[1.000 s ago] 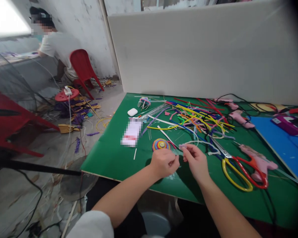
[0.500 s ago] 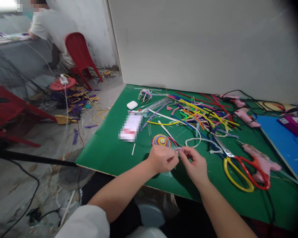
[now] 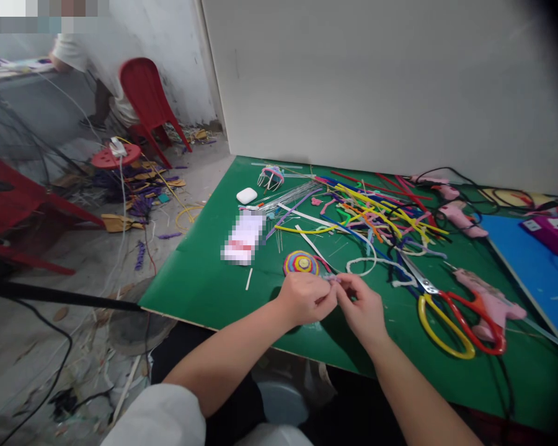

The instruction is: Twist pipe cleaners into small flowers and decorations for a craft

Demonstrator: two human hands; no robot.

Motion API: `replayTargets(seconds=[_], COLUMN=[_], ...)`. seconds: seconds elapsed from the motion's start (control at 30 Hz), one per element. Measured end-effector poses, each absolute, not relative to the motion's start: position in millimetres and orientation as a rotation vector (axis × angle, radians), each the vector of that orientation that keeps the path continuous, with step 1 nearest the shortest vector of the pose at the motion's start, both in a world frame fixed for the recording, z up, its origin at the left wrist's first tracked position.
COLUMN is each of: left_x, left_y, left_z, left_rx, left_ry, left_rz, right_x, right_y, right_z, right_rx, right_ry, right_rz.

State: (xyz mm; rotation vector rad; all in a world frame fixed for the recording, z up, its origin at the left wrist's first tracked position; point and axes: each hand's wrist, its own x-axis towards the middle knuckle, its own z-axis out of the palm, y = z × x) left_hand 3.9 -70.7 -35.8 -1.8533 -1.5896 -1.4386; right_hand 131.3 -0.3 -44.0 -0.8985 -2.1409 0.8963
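The left hand (image 3: 309, 298) and right hand (image 3: 361, 305) pinch a tiny pale-purple piece (image 3: 332, 278), seemingly unfinished; the striped round disc (image 3: 301, 263) looks mostly made.

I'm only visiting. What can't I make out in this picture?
All in the head view:
Small purple piece: too small, partly covered by the right hand.
Left hand: its curled grip hides whether it holds anything.
Striped disc: lower edge partly behind that hand.
Seated person: head pixelated, at the top edge.
Purple object: cut off by the right edge.
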Motion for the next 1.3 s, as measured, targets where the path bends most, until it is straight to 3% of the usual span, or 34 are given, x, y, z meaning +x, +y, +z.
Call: replayTargets(seconds=[1.3], left_x=[5.2], left_y=[-71.0], left_z=[-37.7], left_rx=[-1.913], left_ry=[-1.628], left_rz=[-1.406], right_x=[131.1], right_y=[-3.1], right_z=[-39.9], right_rx=[-0.816], right_ry=[-2.143], right_rz=[0.697])
